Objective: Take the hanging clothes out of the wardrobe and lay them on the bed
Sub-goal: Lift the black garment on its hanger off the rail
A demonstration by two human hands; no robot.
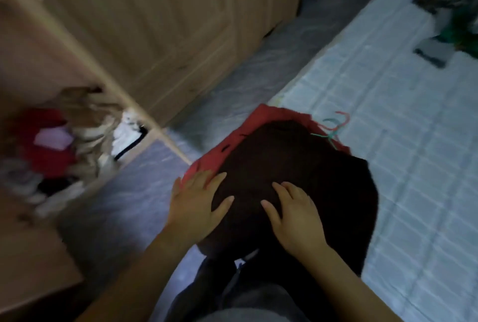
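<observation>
Head view: your left hand [196, 202] and right hand [294, 218] lie flat, fingers straight, clasping nothing, on the dark brown knitted garment [297, 156] stacked over a red cloth garment [269, 114] at the pale checked bed's [388, 114] edge. Behind your wrists the stack overhangs and may slide off.

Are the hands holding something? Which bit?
Nothing is held: the left hand and the right hand rest flat, fingers straight, on top of the dark brown fabric garment.
</observation>
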